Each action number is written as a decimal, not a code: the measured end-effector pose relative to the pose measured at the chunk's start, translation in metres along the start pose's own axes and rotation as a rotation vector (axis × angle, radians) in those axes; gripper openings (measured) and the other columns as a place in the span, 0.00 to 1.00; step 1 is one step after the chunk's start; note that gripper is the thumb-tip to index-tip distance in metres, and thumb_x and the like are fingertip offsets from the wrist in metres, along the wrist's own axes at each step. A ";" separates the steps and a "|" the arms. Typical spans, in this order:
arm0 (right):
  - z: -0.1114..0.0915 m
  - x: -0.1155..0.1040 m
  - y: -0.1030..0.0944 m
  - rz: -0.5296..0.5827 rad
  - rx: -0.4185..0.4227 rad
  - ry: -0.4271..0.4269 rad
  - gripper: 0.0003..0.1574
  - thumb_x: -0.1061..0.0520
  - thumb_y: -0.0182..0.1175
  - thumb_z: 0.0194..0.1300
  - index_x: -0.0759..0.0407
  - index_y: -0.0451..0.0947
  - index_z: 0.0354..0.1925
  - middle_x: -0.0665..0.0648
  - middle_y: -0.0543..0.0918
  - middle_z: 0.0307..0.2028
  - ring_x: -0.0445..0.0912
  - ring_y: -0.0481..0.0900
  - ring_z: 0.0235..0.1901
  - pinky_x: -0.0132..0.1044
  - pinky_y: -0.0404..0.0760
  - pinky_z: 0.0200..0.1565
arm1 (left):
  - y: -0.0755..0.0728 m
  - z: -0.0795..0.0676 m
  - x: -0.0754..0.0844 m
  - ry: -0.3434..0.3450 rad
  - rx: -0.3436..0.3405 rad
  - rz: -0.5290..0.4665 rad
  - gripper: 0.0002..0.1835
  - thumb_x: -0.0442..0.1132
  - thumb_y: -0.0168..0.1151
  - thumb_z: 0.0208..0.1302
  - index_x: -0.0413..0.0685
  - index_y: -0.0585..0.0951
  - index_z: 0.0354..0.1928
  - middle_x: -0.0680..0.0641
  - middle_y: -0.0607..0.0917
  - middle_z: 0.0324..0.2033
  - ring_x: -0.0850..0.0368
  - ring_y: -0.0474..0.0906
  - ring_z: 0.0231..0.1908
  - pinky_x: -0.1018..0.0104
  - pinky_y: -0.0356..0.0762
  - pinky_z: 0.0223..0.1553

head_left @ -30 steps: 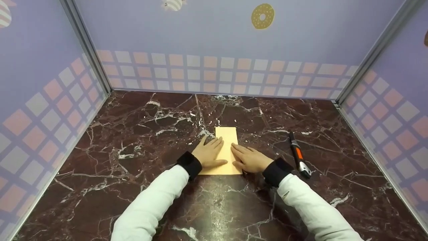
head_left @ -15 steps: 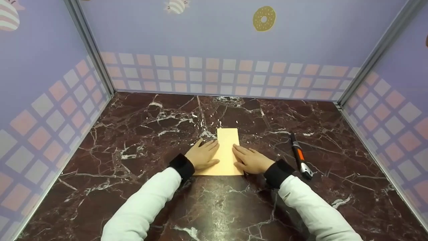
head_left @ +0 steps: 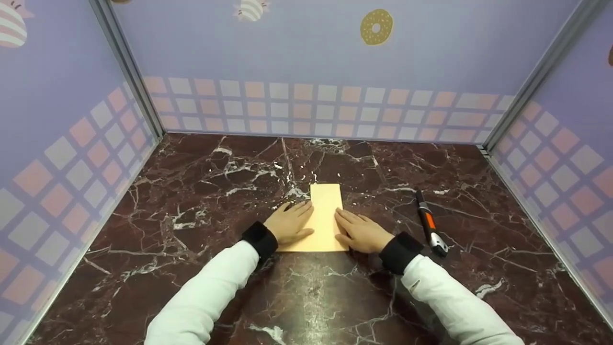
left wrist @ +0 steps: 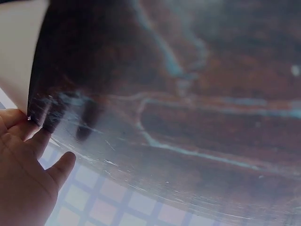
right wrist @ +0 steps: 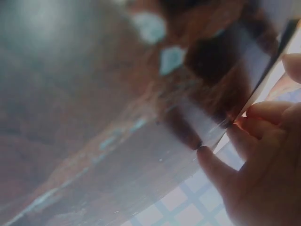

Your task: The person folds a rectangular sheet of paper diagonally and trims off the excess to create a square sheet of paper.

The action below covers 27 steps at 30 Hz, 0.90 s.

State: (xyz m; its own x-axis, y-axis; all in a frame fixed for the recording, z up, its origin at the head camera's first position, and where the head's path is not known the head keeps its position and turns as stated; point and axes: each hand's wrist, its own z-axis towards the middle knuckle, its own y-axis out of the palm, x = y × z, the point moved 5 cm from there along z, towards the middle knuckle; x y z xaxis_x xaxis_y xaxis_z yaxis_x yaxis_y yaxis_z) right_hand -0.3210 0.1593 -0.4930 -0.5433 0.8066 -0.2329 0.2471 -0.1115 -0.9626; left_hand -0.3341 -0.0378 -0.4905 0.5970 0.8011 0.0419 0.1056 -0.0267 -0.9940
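A pale yellow sheet of paper [head_left: 326, 218], apparently folded, lies on the dark marbled table, longer from front to back. My left hand [head_left: 289, 224] rests on its left part, fingers extended and thumb pointing inward. At the right edge, my right hand [head_left: 365, 232] touches the paper with extended fingers. In the left wrist view, the left hand [left wrist: 28, 174] has its fingertips at the paper's edge, below a pale stretch of paper [left wrist: 19, 52]. The right wrist view has the right hand [right wrist: 263, 150] along the paper's slanting edge, one finger on the table.
To the right lies a black, orange and silver utility knife [head_left: 431, 224]. Small white specks dot the table [head_left: 201, 287] beyond the paper. Purple panels with pink and white squares [head_left: 301, 115] enclose the table at the back and both sides.
My left hand has slid left across the paper, showing more of its surface, then stays nearly still. My right hand has shifted slightly right, staying at the paper's edge. The head view has shifted slightly.
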 end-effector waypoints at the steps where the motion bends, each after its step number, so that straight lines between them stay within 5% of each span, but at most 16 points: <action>1: -0.002 0.000 -0.001 -0.003 0.015 0.005 0.41 0.47 0.50 0.80 0.69 0.54 0.78 0.69 0.58 0.79 0.62 0.59 0.79 0.65 0.60 0.76 | 0.000 0.000 0.000 0.000 0.004 -0.003 0.37 0.58 0.45 0.79 0.41 0.60 0.79 0.44 0.60 0.80 0.49 0.56 0.81 0.44 0.55 0.80; 15: -0.053 0.066 -0.035 -0.171 0.376 0.250 0.41 0.46 0.61 0.72 0.75 0.68 0.69 0.75 0.77 0.61 0.70 0.76 0.61 0.66 0.78 0.60 | 0.005 0.002 -0.004 0.000 0.022 -0.032 0.38 0.58 0.47 0.78 0.42 0.60 0.79 0.44 0.60 0.80 0.48 0.57 0.80 0.41 0.59 0.78; 27: -0.098 0.125 -0.039 -0.068 0.393 0.479 0.39 0.52 0.62 0.72 0.80 0.66 0.67 0.80 0.73 0.61 0.75 0.72 0.61 0.68 0.80 0.53 | 0.007 0.004 -0.004 0.000 0.016 -0.054 0.38 0.58 0.46 0.78 0.41 0.59 0.79 0.43 0.59 0.81 0.47 0.55 0.81 0.40 0.57 0.78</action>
State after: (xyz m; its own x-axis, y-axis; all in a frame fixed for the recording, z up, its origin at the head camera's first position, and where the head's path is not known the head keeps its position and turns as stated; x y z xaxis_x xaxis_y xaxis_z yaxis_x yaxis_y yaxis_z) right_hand -0.3203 0.3212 -0.4707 -0.1047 0.9800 -0.1691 -0.1386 -0.1828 -0.9733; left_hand -0.3386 -0.0391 -0.4978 0.5907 0.8012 0.0956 0.1248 0.0264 -0.9918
